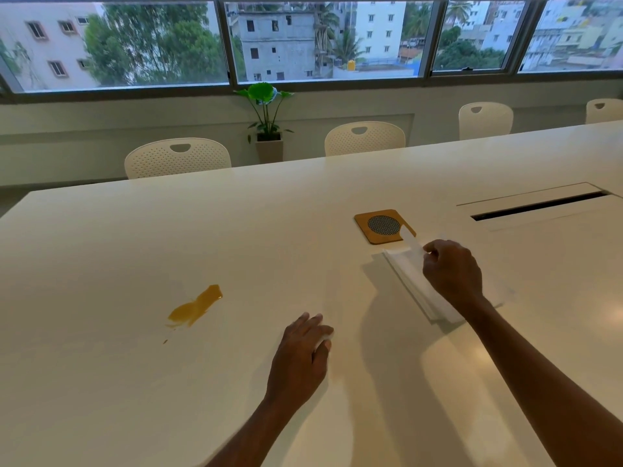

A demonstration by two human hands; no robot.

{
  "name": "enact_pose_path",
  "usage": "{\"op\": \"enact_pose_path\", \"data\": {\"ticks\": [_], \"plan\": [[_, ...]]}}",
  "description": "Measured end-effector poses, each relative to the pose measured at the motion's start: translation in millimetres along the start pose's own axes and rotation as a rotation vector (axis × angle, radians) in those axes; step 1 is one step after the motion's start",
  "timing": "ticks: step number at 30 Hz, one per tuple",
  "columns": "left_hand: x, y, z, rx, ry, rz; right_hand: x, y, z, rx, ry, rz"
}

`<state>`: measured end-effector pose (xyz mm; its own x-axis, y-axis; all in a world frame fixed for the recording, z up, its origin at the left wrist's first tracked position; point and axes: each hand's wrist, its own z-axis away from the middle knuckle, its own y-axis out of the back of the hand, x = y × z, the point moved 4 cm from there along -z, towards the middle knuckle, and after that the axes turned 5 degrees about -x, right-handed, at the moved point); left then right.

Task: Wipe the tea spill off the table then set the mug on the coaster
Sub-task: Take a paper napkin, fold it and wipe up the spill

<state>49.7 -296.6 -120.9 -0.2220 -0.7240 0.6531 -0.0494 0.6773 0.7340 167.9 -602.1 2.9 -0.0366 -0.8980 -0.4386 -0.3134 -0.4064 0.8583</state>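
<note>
An amber tea spill (195, 306) lies on the white table (135, 382), left of centre. A square cork coaster (382, 225) with a dark mesh circle sits further back on the right. Just in front of it lies a stack of white tissues (413, 281). My right hand (451, 269) rests over the stack and pinches the lifted corner of the top tissue. My left hand (303, 355) lies low on the table, right of the spill, with its fingers curled. A bit of white shows between its thumb and fingers, too blurred to name. No mug is in view.
A long cable slot (539, 205) with a raised flap is set into the table at the far right. Several white perforated chairs (178, 158) line the far edge. A potted plant (268, 129) stands below the windows.
</note>
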Motion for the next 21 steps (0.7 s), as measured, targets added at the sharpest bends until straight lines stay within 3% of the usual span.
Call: {"op": "enact_pose_path", "data": {"ticks": [6,10,12,21], "plan": [[-1.7,16.4,-6.0,0.041,0.331,0.614,-67.6,15.7,29.4,-0.056,0.090,-0.179],[8.6,20.3,-3.9,0.020,0.564,1.333,-121.4,11.1,69.8,-0.131,0.151,-0.349],[9.4,24.8,0.5,0.005,0.635,1.582,-146.7,5.5,94.3,-0.173,0.175,-0.415],[-11.6,59.5,52.7,-0.061,0.490,1.980,-225.8,-44.2,196.7,-0.353,0.252,-0.634]]}}
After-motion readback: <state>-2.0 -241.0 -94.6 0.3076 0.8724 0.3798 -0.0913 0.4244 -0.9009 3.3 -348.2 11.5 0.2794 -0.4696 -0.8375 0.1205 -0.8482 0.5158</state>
